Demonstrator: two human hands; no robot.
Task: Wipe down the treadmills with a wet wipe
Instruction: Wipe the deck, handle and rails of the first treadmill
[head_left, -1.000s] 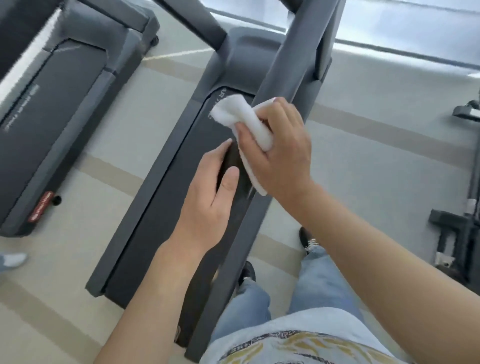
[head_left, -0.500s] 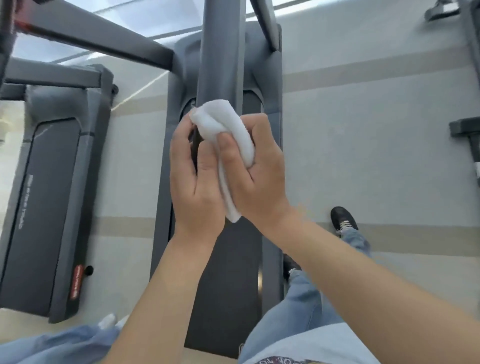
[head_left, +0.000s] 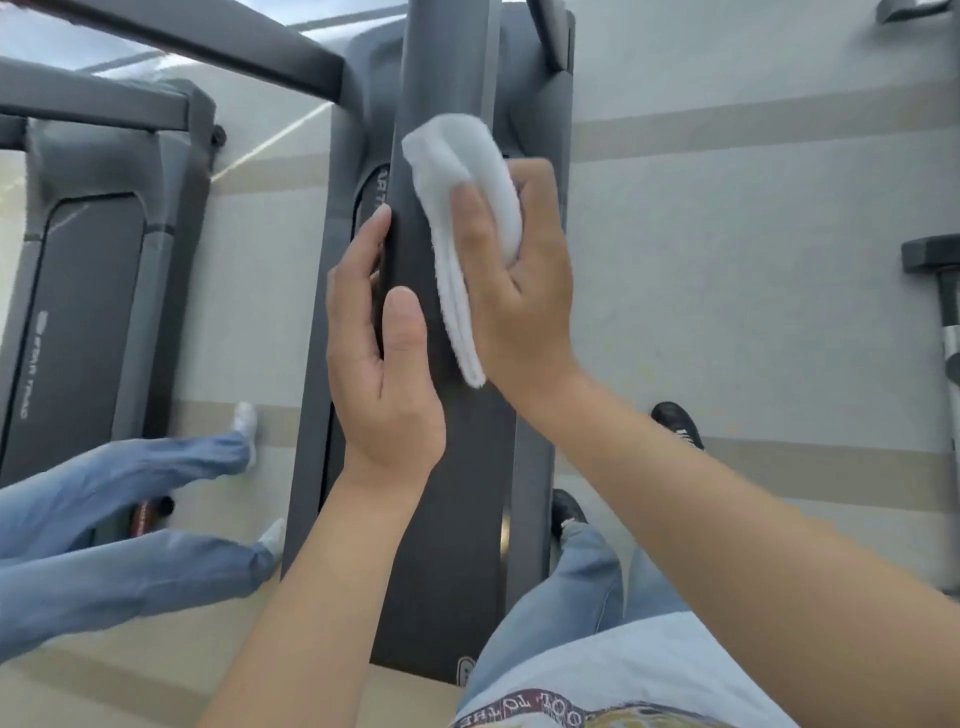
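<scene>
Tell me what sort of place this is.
Most likely a gym or fitness room. Two treadmills stand side by side, one below the hands and a second to its left, on a pale striped floor. The right hand holds a white wipe against the handrail.

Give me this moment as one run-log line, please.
step: wiping handrail | right hand: holds wet wipe on treadmill handrail | left hand: grips handrail | second person's legs at left

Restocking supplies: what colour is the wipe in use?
White, the wet wipe in the right hand; head view.
</scene>
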